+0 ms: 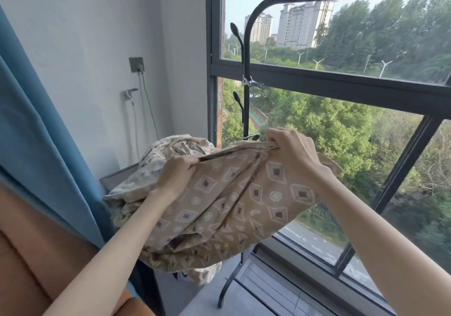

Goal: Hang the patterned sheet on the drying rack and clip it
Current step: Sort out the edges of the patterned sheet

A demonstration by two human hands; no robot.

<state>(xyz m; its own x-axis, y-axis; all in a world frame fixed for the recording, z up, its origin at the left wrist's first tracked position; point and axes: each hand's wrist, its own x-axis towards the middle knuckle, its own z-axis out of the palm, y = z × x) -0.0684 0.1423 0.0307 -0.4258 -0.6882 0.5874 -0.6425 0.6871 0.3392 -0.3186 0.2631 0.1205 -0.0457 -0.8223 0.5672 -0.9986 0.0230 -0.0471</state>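
Blue curtain [36, 132] at far left. Our left grip [178, 176] is clenched on the top hem of the patterned sheet [231, 198]. We hold the sheet bunched in the air, its far end piled on a grey cabinet [117, 176]. It's not on the drying rack [246, 47] yet. A metal clip [253, 83] sits on the rack's upright. Our right grip [292, 152] pinches the same hem.

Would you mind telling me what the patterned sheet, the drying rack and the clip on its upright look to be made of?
The patterned sheet: thin woven fabric, likely cotton, matte; it creases and bunches. The drying rack: probably metal tubing, black coated, smoothly bent at the corner. The clip: looks like bare metal, silvery and shiny.
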